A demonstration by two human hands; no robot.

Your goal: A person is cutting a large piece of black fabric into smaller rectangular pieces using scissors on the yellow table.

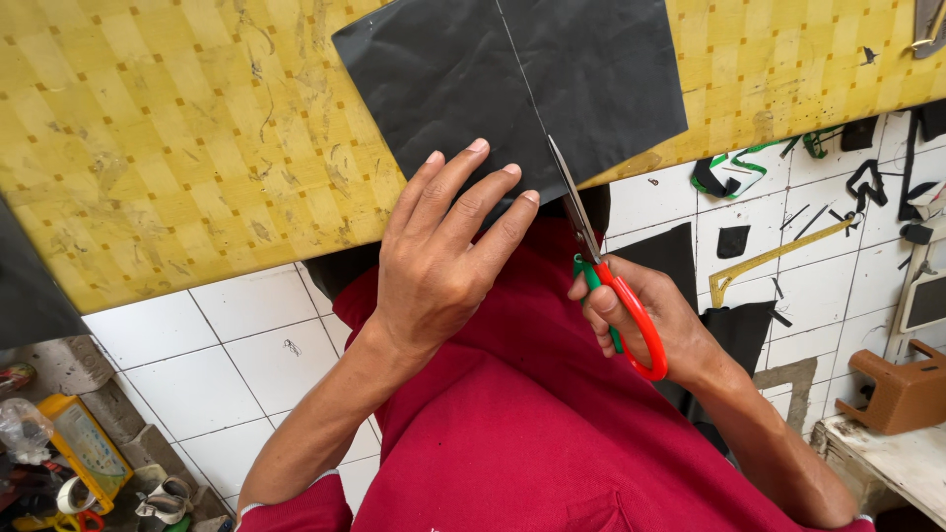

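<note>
Two hands cut matte black sheet (443,79) with scissors (606,286).

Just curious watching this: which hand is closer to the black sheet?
Left. The left hand presses flat on the black sheet; the right hand stays off it, holding the scissors.

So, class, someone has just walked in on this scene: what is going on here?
A person in a red top is cutting a black sheet that lies on a yellow checked table. The left hand presses flat on the sheet's near edge, while the right hand works red-and-green-handled scissors, the blades entering the sheet along a thin line marked on it. Black offcuts lie on the white tiled floor.
</note>
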